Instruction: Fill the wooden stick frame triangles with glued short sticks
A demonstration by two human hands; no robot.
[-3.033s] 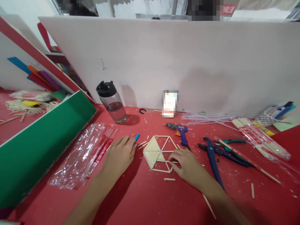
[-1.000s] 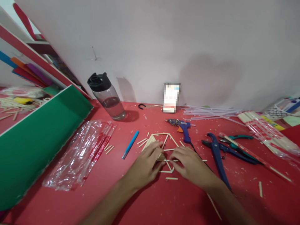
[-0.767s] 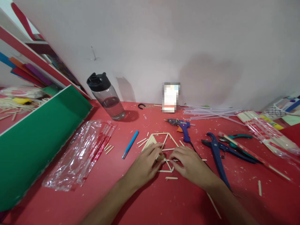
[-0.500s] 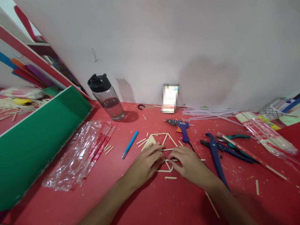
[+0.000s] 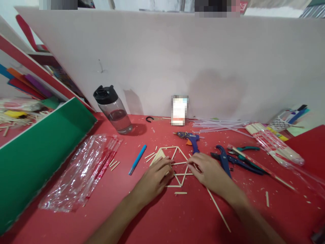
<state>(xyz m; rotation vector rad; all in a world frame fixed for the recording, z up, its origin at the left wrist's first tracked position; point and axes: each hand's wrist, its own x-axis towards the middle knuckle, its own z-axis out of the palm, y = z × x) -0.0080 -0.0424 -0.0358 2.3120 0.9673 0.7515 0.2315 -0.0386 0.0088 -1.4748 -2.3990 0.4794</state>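
Observation:
A flat frame of thin wooden sticks (image 5: pixel 169 147) lies on the red table, with a closely filled panel of sticks (image 5: pixel 159 155) at its upper left. My left hand (image 5: pixel 159 174) is closed over the left side of this frame, its fingers curled and hiding part of the sticks. At the frame's right corner, my right hand (image 5: pixel 208 171) has thumb and fingers drawn together on the joined sticks; the exact fingertip contact is partly hidden. One short loose stick (image 5: pixel 180 193) lies just below the frame. A longer stick (image 5: pixel 218 210) lies on the table under my right wrist.
Behind the frame are a glue gun (image 5: pixel 191 138), a lit phone (image 5: pixel 179 110) and glue sticks (image 5: pixel 220 125). Cutters (image 5: pixel 224 159) and pliers (image 5: pixel 245 149) lie right. A blue pen (image 5: pixel 137 159), plastic wrapping (image 5: pixel 76 173) and a water bottle (image 5: pixel 116 117) are left.
My right hand has shifted slightly up along the frame, from the middle crossing stick to the right corner. My left hand stays on the left side. The camera view has tilted up.

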